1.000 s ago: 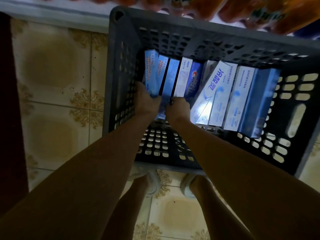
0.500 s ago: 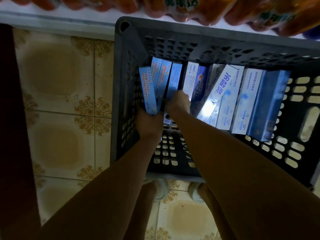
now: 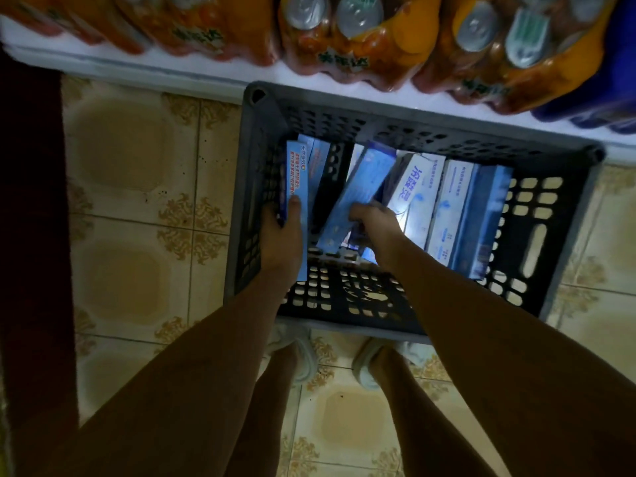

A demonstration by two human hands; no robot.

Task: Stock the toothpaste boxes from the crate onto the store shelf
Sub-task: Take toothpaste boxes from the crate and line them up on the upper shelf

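Stocking looks barely begun: no toothpaste shows on the white shelf edge (image 3: 137,68) at twelve o'clock, only orange drink packs (image 3: 347,39). Inside the grey perforated plastic crate (image 3: 568,270), the left hand (image 3: 280,232) grips light-blue toothpaste cartons (image 3: 294,173) at nine o'clock, and the right hand (image 3: 373,223) clasps a tilted blue carton (image 3: 361,187) at centre. Several white and blue boxes (image 3: 451,208) remain toward three o'clock.

The crate (image 3: 395,132) is dull grey plastic full of holes. The toothpaste boxes (image 3: 447,204) are shiny, smooth card. The floor (image 3: 130,187) has smooth tiles. Clear shiny plastic wraps the drink packs (image 3: 344,46).
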